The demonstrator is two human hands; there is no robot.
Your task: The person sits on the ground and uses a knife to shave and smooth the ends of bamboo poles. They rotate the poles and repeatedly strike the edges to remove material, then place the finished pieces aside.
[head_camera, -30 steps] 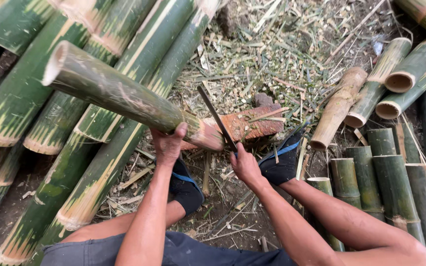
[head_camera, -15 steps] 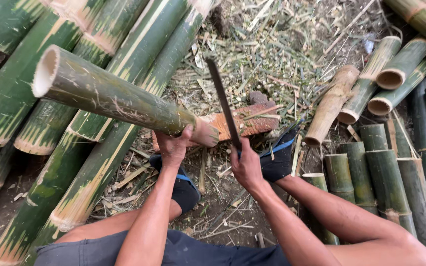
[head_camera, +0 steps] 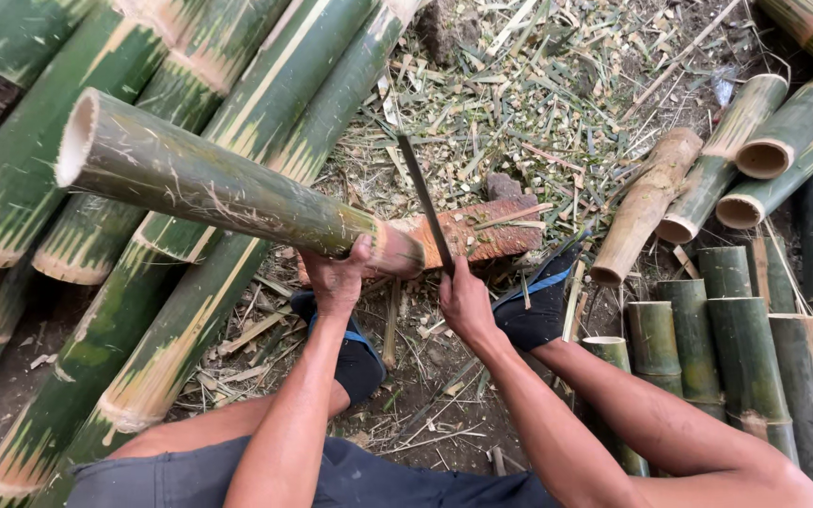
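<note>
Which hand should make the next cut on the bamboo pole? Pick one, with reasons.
Right. The right hand grips the blade, raised over the bamboo pole near its end. The left hand is busy propping that pole.

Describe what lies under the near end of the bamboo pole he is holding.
The bamboo pole rests its cut end on a reddish wooden block, left hand gripping beside it. The contact patch and ground beneath the block are hidden.
</note>
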